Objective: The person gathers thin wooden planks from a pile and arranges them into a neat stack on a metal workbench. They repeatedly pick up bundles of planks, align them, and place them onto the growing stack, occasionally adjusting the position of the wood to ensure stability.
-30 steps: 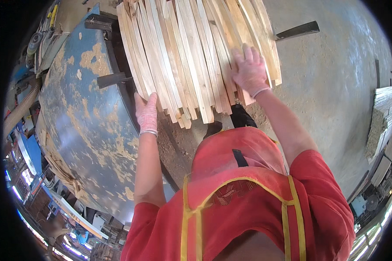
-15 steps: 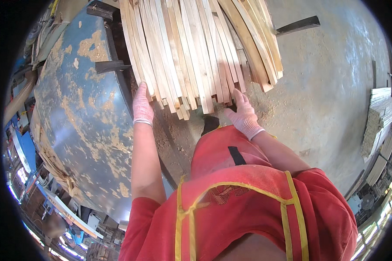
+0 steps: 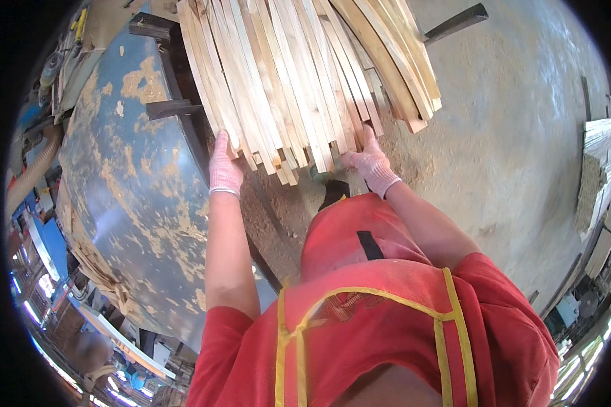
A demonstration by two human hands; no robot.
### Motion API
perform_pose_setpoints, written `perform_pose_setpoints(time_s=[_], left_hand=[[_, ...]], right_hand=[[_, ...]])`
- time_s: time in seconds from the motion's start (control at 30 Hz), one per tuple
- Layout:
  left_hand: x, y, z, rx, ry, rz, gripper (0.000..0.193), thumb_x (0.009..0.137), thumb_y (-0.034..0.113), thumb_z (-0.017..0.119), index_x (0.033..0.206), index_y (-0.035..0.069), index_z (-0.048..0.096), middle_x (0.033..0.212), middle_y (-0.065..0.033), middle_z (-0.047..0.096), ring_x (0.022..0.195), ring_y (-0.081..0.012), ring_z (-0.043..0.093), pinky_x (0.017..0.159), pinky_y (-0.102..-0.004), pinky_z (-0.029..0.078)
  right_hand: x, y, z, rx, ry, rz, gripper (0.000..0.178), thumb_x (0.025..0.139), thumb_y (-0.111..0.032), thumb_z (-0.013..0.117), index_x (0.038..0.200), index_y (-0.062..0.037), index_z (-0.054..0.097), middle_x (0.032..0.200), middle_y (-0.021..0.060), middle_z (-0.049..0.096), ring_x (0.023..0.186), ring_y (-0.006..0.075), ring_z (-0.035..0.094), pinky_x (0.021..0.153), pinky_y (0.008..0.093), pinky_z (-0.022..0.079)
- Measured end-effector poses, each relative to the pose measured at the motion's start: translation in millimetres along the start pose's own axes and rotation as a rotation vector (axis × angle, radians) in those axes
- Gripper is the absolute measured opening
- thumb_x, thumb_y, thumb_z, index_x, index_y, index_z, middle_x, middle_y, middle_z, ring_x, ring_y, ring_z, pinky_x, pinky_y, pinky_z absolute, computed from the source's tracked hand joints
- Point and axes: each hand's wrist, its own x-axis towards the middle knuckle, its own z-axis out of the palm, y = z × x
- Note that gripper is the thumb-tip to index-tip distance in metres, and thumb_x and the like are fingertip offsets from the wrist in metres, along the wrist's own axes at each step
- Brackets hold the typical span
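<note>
A broad layer of pale wooden strips lies side by side in front of me, their near ends uneven. My left hand, in a pinkish knit glove, grips the left edge of the strips near their ends. Its thumb lies on top and its other fingers are hidden beneath. At the right side of the same ends is my right hand, gloved alike and closed against the strips, its fingers partly hidden. Thicker wooden boards lie just right of the strips, apart from my right hand.
Left of the strips stands a blue-grey metal surface with worn, tan patches. Dark support arms stick out beside the wood, another at the far right. A light-coloured stack sits by the right wall. Sawdust dots the concrete floor.
My right hand has moved slightly left and up, closing in on the right side of the strips. My left hand keeps its grip. The view has shifted a little.
</note>
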Motion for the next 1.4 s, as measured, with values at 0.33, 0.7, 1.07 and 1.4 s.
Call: perform_pose_setpoints(time_s=[0.33,0.7,1.07,1.4], left_hand=[[-40,-32,-6,0.108,-0.139,0.085,0.044,0.100,0.043,0.069,0.131,0.013,0.064,0.113,-0.0039,0.069,0.091,-0.0177,0.066,0.073,-0.0346,0.058],[-46,-68,-47,-0.042,-0.103,-0.031,0.077,0.098,0.057,0.068,0.146,-0.001,0.054,0.137,-0.0113,0.065,0.124,-0.0223,0.063,0.108,-0.0368,0.048],[-9,-42,-8,0.155,-0.177,0.220,0.079,0.097,0.062,0.064,0.144,-0.001,0.056,0.138,-0.0168,0.065,0.122,-0.0281,0.064,0.111,-0.0390,0.048],[-19,-46,-3,-0.187,-0.162,-0.079,0.073,0.099,0.065,0.056,0.139,0.004,0.063,0.128,-0.0132,0.071,0.109,-0.0271,0.071,0.095,-0.0402,0.058]], right_hand=[[-15,21,-19,-0.062,0.044,-0.150,0.105,0.080,-0.024,0.081,0.166,-0.0158,0.022,0.152,0.0243,0.050,0.138,0.0390,0.054,0.112,0.0423,0.047],[-13,63,-81,0.688,-0.824,-0.046,0.089,0.089,-0.038,0.077,0.162,-0.0089,0.033,0.147,0.0124,0.058,0.136,0.0318,0.056,0.113,0.0489,0.045],[21,52,-60,0.901,-0.425,0.112,0.087,0.094,-0.076,0.055,0.152,-0.0118,0.051,0.148,0.0091,0.059,0.135,0.0303,0.055,0.116,0.0485,0.043],[-8,40,-54,0.699,-0.465,0.110,0.082,0.094,-0.075,0.058,0.147,-0.0119,0.056,0.143,0.0109,0.061,0.131,0.0264,0.057,0.109,0.0450,0.047]])
